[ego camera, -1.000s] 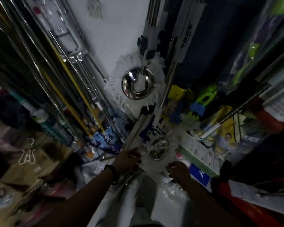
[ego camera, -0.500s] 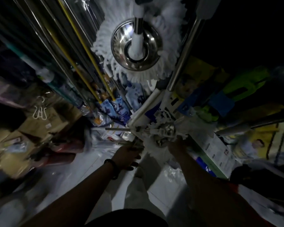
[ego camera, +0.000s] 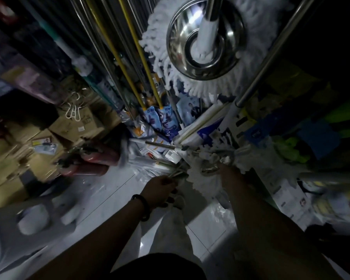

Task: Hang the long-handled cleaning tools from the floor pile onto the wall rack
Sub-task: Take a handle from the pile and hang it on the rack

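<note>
Left hand (ego camera: 160, 190) grasps thin handles (ego camera: 177, 174), right hand (ego camera: 226, 171) sits with its grip hidden in white mop strands (ego camera: 200, 179) — lifting may snag them on the hanging spin mop (ego camera: 206, 47).

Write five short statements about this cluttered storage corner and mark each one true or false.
1. The left hand grips a few thin handles low over the floor. True.
2. A hanging mop head with a shiny steel disc is above the pile. True.
3. The right hand is raised to that steel disc. False: it is down at the white mop strands in the pile, with its fingers hidden.
4. A dark band is on the right wrist. False: it is on the left wrist.
5. Yellow handles stand to the left of the hanging mop head. True.
</note>
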Available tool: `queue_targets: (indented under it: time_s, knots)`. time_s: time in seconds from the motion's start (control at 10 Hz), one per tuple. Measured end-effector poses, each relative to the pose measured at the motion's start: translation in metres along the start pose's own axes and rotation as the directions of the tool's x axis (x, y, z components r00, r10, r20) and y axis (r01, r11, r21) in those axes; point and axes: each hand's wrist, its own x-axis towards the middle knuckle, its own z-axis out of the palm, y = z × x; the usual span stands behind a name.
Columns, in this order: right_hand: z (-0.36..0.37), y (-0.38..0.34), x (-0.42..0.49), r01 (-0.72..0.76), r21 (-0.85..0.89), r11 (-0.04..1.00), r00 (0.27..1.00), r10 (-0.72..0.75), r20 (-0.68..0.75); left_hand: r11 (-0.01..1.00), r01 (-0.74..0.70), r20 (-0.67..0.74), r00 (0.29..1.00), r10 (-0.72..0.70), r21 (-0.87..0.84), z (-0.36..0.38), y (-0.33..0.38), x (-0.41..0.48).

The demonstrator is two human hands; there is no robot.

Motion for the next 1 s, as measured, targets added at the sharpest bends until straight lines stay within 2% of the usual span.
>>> queue_targets:
  time_s: [0.1, 0.3, 0.4, 0.5, 0.6, 0.7, 0.9, 1.0]
  knots:
    - [0.011, -0.019, -0.022, 0.005, 0.090, 0.996, 0.998, 0.000, -0.056, 1.000, 0.018, -0.010, 1.000, -0.018, 0.007, -0.003, -0.011, -0.001]
    - [0.046, -0.006, -0.078, -0.034, 0.163, 0.986, 0.999, 0.038, -0.020, 0.999, 0.039, 0.046, 0.998, -0.038, -0.032, -0.016, -0.022, -0.004]
    - [0.074, 0.004, -0.136, 0.007, 0.179, 0.984, 0.996, 0.009, -0.092, 0.988, 0.064, 0.066, 0.996, -0.055, -0.144, -0.027, -0.030, -0.006]
    - [0.090, 0.003, -0.198, 0.146, 0.267, 0.953, 0.970, -0.086, -0.226, 0.960, 0.095, 0.062, 0.995, -0.082, -0.264, -0.044, -0.042, -0.014]
    - [0.105, 0.006, -0.253, 0.253, 0.300, 0.920, 0.949, -0.176, -0.260, 0.895, 0.136, 0.079, 0.990, -0.113, -0.425, -0.060, -0.056, -0.027]
    - [0.118, 0.009, -0.300, 0.299, 0.276, 0.914, 0.934, -0.220, -0.282, 0.786, 0.181, 0.144, 0.982, -0.118, -0.591, -0.071, -0.068, -0.038]
    - [0.130, 0.023, -0.380, 0.337, 0.234, 0.912, 0.910, -0.252, -0.331, 0.601, 0.245, 0.285, 0.958, -0.030, -0.761, -0.075, -0.101, -0.041]
    - [0.132, 0.034, -0.414, 0.385, 0.258, 0.886, 0.897, -0.293, -0.332, 0.580, 0.251, 0.354, 0.933, 0.070, -0.775, -0.079, -0.129, -0.036]
